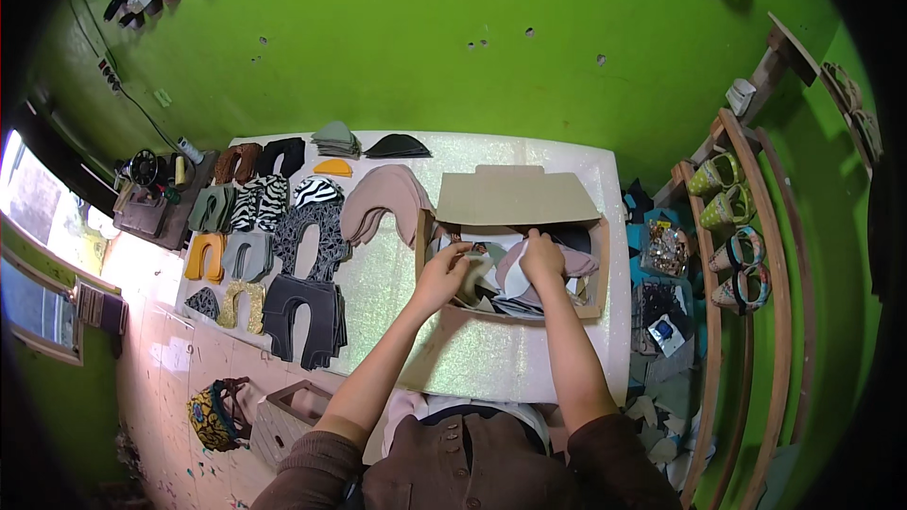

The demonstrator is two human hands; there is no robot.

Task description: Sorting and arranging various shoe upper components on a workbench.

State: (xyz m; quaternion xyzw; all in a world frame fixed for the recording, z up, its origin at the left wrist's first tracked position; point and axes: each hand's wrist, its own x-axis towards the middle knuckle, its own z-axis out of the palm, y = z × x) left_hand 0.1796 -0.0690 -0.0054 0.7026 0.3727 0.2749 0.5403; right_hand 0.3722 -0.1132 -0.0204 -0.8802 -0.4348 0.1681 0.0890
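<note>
An open cardboard box (593, 307) with its lid (515, 198) folded back stands on the table, full of loose cut pieces in pink, white, grey and black. My right hand (541, 260) is inside it, fingers closed on a pale pink and white cut piece (512, 272). At the box's left side, my left hand (444, 279) reaches over the rim with slightly curled fingers apart. Its fingertips rest by a grey-green piece (475, 276). The undersides of both hands' fingers are partly hidden.
Stacks of cut shapes line the table's left half: pink curved pieces (387, 203), black ones (304, 312), zebra-striped ones (260, 203). A wooden rack (779, 321) with sandals (723, 208) stands at right, beside containers of scraps (666, 250). A sewing machine (145, 170) is at far left.
</note>
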